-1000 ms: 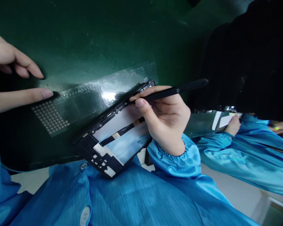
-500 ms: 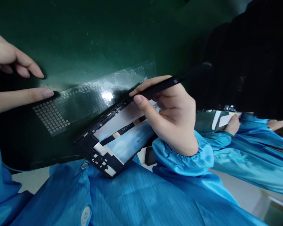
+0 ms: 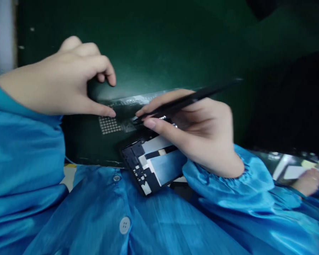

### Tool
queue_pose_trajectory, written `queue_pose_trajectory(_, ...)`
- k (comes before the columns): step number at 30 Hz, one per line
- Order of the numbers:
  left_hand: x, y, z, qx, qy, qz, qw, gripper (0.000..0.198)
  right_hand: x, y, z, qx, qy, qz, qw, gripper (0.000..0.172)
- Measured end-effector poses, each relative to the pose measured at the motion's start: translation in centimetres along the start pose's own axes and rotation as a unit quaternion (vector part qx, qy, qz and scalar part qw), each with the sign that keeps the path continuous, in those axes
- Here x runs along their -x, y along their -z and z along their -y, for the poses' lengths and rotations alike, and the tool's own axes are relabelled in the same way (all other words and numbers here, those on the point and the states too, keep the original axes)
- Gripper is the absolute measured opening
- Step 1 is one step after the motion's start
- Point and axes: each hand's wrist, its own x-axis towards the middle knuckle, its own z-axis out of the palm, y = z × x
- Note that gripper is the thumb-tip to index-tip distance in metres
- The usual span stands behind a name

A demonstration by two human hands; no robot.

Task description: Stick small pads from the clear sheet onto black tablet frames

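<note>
My right hand [image 3: 202, 131] grips black tweezers [image 3: 186, 101] between thumb and forefinger, their tip over a clear plastic sheet [image 3: 138, 100]. Small square pads in a grid [image 3: 110, 125] sit at the sheet's left end. My left hand [image 3: 66, 78] has its thumb at the top of the grid and its forefinger curled, with a gap between them and nothing visible in it. Below the tweezers, an opened phone-like device [image 3: 154, 163] lies at the table's near edge, partly covered by my right hand.
The green table [image 3: 149, 42] spreads beyond both hands. Dark material [image 3: 289, 106] fills the right side. At the lower right another person's hand [image 3: 308, 181] is beside a white item [image 3: 295, 172].
The view has shifted, bringing more of my left hand and sleeve in. The tweezers' tip has moved left from the device's edge, over the sheet near the grid.
</note>
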Motion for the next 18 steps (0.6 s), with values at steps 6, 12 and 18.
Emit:
queue_pose_trajectory(6, -0.5, 0.2, -1.0, 0.008, 0.026, 0.021, 0.999, 0.140, -2.2, -2.7, -2.6, 0.069, 0.058, 0.114, 0.989, 0.015)
queue_pose_trajectory(12, -0.5, 0.1, -1.2, 0.005, 0.023, 0.014, 1.000, 0.117, -1.8, -2.6, -2.7, 0.074, 0.064, 0.107, 0.989, 0.013)
queue_pose_trajectory(18, -0.5, 0.2, -1.4, -0.008, 0.019, 0.018, 1.000, 0.128, -2.7, -2.5, -2.5, 0.030, 0.028, 0.136, 0.990, 0.013)
